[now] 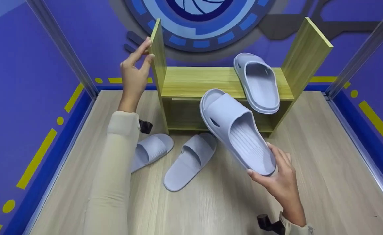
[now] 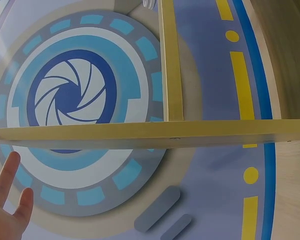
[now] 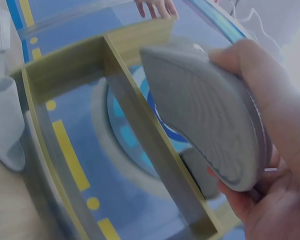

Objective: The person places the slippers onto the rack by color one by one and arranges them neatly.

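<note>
My right hand (image 1: 279, 178) grips the heel end of a light grey slide slipper (image 1: 229, 112), thumb on one side and fingers on the other. The slipper is raised in front of the wooden rack (image 1: 194, 81), toe toward it; its ridged sole (image 3: 200, 110) shows in the right wrist view. A matching slipper (image 1: 263, 86) rests on the rack's upper board at the right, heel jutting past the front edge. At the rack's left upright panel (image 1: 158, 52), my left hand (image 1: 134, 76) touches the edge with extended fingers, thumb held apart.
Two flatter grey slippers, one at the left (image 1: 152, 148) partly behind my left sleeve and another (image 1: 191, 163) beside it, lie on the wood-look floor (image 1: 224, 202) before the rack. The right upright panel (image 1: 309, 55) rises beyond the slipper on the board. Blue printed walls (image 1: 31, 81) enclose the space.
</note>
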`<state>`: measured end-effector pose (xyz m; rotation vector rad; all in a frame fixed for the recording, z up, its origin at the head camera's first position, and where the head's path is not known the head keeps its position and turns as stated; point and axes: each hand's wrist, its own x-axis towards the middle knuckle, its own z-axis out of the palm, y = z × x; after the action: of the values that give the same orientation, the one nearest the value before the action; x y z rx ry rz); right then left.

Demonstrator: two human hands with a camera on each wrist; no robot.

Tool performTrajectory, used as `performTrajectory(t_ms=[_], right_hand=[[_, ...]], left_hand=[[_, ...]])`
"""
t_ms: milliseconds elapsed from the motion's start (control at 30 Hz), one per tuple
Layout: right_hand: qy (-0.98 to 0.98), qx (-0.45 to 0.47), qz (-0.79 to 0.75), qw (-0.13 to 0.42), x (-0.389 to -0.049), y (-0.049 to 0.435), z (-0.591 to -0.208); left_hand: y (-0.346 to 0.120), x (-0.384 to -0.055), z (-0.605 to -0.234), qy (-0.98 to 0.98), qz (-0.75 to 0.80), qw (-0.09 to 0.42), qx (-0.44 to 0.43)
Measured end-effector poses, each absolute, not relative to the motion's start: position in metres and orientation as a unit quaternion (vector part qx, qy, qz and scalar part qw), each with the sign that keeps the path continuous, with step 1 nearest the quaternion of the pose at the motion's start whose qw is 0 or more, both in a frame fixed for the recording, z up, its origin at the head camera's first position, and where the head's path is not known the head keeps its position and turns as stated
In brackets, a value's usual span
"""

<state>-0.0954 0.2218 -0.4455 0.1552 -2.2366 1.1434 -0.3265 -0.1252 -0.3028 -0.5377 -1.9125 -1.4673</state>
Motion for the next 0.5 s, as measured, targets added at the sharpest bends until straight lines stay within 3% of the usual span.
performTrajectory(t_ms=[500], right_hand=[[-0.829, 0.009, 0.455, 0.325, -0.122, 0.184, -0.434]], left_hand=[[-0.125, -0.327, -0.304, -0.725, -0.561, 0.336, -0.216]])
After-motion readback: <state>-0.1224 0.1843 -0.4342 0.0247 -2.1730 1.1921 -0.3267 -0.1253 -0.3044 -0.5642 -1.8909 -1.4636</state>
